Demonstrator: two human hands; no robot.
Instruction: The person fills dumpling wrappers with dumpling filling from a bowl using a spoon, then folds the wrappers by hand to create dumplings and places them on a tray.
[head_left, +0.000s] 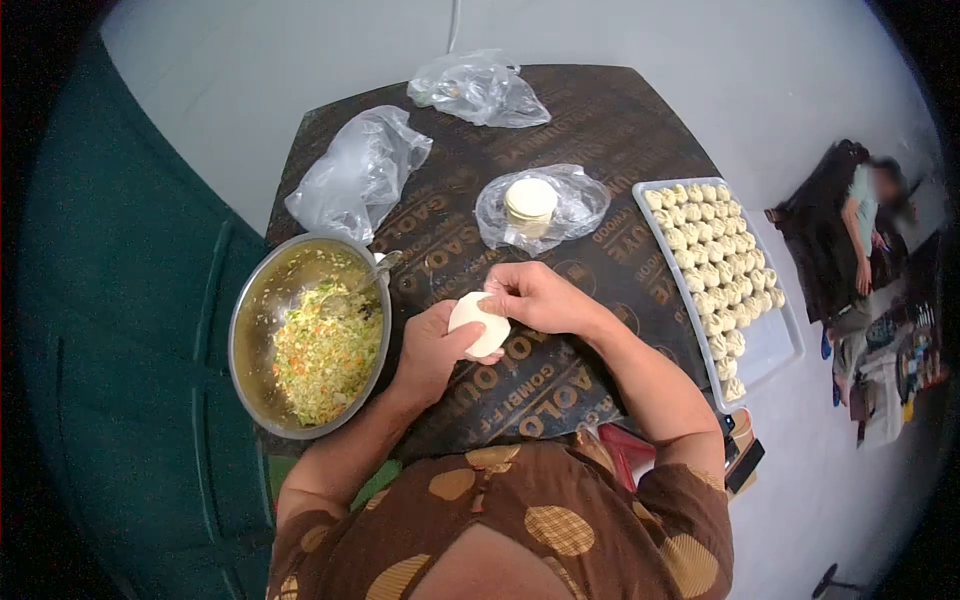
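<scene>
A round white dough wrapper (478,325) is held between both hands above the dark table. My left hand (437,345) supports it from the left, thumb across its face and fingers beneath. With thumb and fingers, my right hand (530,297) pinches its upper right edge. Beyond the hands, a stack of round wrappers (531,198) rests on a clear plastic bag (585,203). To the left stands a steel bowl (240,345) of chopped vegetable filling (322,355), with a metal spoon (385,264) leaning at its right rim.
At the right table edge, a white tray (770,355) carries rows of pleated dumplings (715,260). Two crumpled plastic bags (362,170) (480,90) lie toward the back. Another person (865,220) sits far right. A green door (130,330) is on the left.
</scene>
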